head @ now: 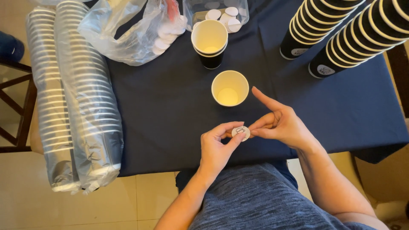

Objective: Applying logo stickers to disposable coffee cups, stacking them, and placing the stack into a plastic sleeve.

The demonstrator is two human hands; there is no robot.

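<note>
Navy tablecloth [170,110], open cup [230,88], perhaps sticker [240,132]

- Open paper cup [230,88] upright on dark blue tablecloth [170,115], just beyond the fingertips.
- Stacked cups [209,42] farther out past the fingers.
- Clear tub of white discs [221,12] at the far edge.
- Crumpled plastic bag [128,30] far left of the fingers.
- Wrapped sleeves of cups [76,98] lying well left.
- Two leaning black cup stacks [341,30] far right.
</note>
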